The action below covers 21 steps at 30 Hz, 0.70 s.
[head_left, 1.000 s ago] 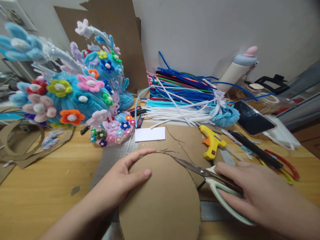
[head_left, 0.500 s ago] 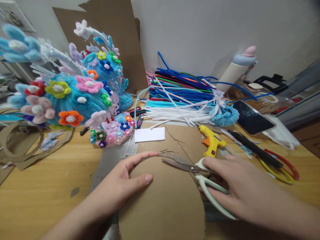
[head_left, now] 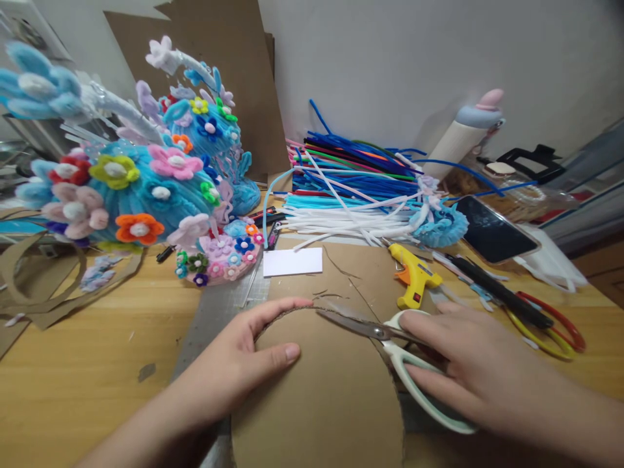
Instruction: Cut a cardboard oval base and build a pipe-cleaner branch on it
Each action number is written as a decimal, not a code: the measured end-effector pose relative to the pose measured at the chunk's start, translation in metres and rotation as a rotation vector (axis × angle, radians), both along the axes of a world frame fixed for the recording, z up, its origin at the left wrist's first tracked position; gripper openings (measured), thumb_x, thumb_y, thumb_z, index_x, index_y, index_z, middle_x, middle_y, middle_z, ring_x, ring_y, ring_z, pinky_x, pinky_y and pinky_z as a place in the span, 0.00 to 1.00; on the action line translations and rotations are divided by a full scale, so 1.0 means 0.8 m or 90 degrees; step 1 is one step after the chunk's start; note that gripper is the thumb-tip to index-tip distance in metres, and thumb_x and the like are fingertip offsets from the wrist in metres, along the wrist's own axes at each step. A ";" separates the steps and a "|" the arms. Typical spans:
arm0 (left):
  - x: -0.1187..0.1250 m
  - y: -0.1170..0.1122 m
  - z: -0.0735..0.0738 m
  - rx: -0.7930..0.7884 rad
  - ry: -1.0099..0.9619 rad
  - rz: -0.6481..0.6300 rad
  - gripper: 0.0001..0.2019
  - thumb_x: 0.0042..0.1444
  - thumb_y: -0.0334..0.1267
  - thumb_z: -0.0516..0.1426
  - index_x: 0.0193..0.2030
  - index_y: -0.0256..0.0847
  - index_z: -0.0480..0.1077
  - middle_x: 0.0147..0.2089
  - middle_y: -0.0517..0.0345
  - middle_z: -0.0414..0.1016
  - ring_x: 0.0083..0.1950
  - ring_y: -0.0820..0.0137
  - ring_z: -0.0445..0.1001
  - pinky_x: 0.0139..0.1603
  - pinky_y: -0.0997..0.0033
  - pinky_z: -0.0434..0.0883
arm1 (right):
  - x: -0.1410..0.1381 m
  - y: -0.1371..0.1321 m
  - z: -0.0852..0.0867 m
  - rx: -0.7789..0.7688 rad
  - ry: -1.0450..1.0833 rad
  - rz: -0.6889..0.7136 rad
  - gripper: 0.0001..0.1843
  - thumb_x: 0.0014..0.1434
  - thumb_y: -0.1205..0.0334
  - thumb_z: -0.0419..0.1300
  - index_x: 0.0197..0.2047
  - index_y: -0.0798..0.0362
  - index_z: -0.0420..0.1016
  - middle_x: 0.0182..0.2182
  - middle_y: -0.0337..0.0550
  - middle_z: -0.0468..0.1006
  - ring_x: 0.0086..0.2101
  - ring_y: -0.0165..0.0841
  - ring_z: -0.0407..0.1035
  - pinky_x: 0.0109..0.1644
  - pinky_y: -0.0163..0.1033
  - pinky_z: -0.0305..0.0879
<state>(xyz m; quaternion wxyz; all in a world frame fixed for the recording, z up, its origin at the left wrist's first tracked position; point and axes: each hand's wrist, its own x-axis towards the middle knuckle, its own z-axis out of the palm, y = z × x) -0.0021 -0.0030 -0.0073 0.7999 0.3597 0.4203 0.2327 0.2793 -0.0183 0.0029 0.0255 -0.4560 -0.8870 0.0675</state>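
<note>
A rounded piece of brown cardboard [head_left: 316, 390] extends toward the bottom edge of the head view. My left hand [head_left: 253, 357] is closed on its upper left rim, thumb on top and fingers along the far edge. In my right hand [head_left: 453, 364] are scissors [head_left: 412, 374] with pale green handles, my fingers through the loops. Their metal blades lie along the cardboard's far right rim, pointing left toward my left fingertips. Thin cut slivers lie just beyond that edge, near a small white card [head_left: 292, 262].
A yellow glue gun [head_left: 412, 276] lies right of centre, near a phone [head_left: 494, 227] and red-and-yellow-handled pliers [head_left: 546, 328]. Bundled pipe cleaners [head_left: 351, 188] lie at the back. Flower-covered blue fuzzy decorations [head_left: 156, 188] stand at left, beside cardboard offcuts [head_left: 39, 286].
The scissor blades have come closer together along the cardboard's edge, and the lower handle has shifted slightly right and down. My left hand keeps its grip on the cardboard.
</note>
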 end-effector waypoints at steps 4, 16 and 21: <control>0.001 -0.001 -0.001 -0.012 -0.007 -0.005 0.28 0.54 0.38 0.61 0.61 0.47 0.60 0.50 0.48 0.76 0.44 0.59 0.78 0.42 0.62 0.75 | 0.006 -0.001 -0.002 0.004 -0.008 0.004 0.09 0.57 0.56 0.55 0.29 0.50 0.64 0.23 0.40 0.69 0.24 0.34 0.61 0.28 0.36 0.47; 0.000 -0.001 -0.003 0.032 -0.009 -0.034 0.25 0.54 0.38 0.61 0.58 0.48 0.62 0.55 0.49 0.72 0.46 0.59 0.77 0.43 0.63 0.75 | 0.018 0.005 0.002 -0.037 -0.036 0.012 0.05 0.58 0.63 0.55 0.30 0.50 0.66 0.23 0.41 0.70 0.26 0.34 0.63 0.29 0.38 0.49; 0.002 0.001 -0.004 0.028 -0.049 0.056 0.23 0.53 0.36 0.62 0.54 0.51 0.61 0.57 0.51 0.69 0.42 0.62 0.78 0.40 0.64 0.75 | 0.019 0.004 0.002 -0.066 -0.023 -0.067 0.07 0.60 0.59 0.53 0.31 0.50 0.65 0.23 0.40 0.71 0.26 0.35 0.65 0.28 0.37 0.52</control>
